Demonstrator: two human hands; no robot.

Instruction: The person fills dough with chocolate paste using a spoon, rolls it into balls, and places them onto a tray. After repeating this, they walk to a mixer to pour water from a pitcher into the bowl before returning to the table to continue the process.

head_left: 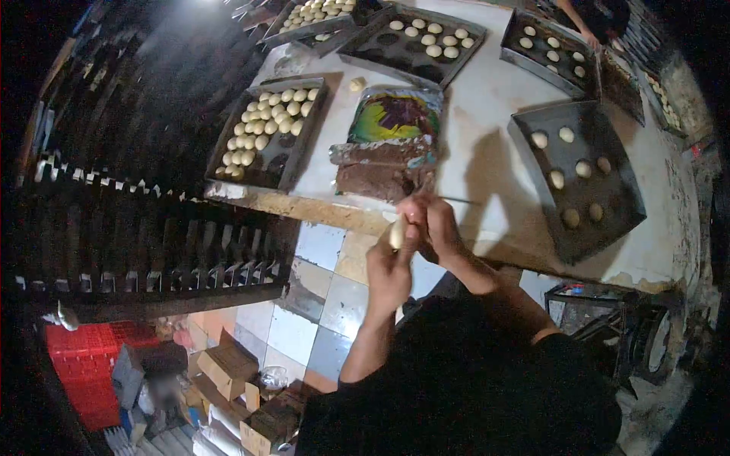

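1. Here's the centre of the action: a pale dough piece (396, 232), up in the hands just off the near edge of the table (475, 114).
2. The left hand (389, 272) has it, fingers and thumb curled closed around the dough, the pale side showing between them.
3. In comes the right hand (433, 226), close against the left, its fingers bent in at the top of the dough; a thin dark stick (460, 201) juts out beside it, and whether those fingers grip it I can't tell.
4. Right beyond the hands, a slab of brown paste (372, 181) lies at the table edge, with a colourful plastic packet (395, 118) spread open behind it.
5. Off to the left, a dark tray (306, 140) packed with dough balls (262, 127), one small dough lump (357, 84) between it and the packet.
6. Over on the right, a tilted tray (617, 199) carries seven well-spaced balls!
7. Farther back, more part-filled trays, and at the upper right another person's hand (589, 37) by a tray edge.
8. Down on the left, red crates (85, 365) and cardboard boxes (230, 368) beside the tiled floor (293, 328).
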